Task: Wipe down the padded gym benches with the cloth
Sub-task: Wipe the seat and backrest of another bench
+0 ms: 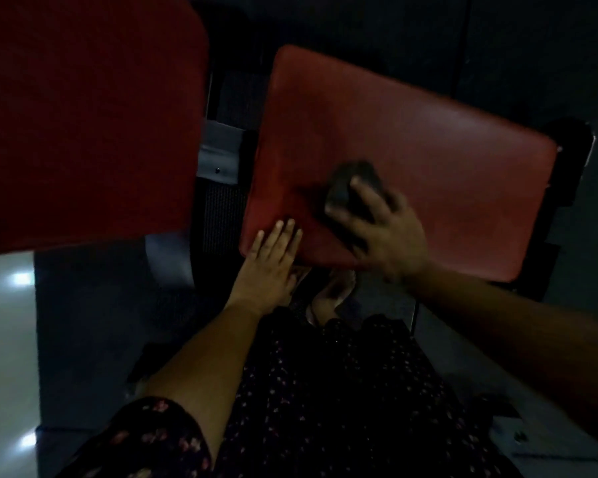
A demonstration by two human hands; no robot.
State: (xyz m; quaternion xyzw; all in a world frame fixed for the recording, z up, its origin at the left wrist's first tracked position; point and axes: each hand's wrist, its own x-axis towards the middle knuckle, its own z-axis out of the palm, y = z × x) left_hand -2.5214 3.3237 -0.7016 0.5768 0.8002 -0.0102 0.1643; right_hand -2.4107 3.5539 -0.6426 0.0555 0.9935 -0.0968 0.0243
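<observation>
A red padded bench seat fills the middle and right of the dim view. My right hand grips a dark bunched cloth and presses it onto the seat near its front left part; the hand is blurred. My left hand lies flat with straight fingers on the seat's near left corner. A second, darker red pad stands at the left, close to the camera.
Grey metal frame parts show in the gap between the two pads. Below lie a dark floor mat, pale shiny floor tiles at the left, and my bare feet under the seat's edge.
</observation>
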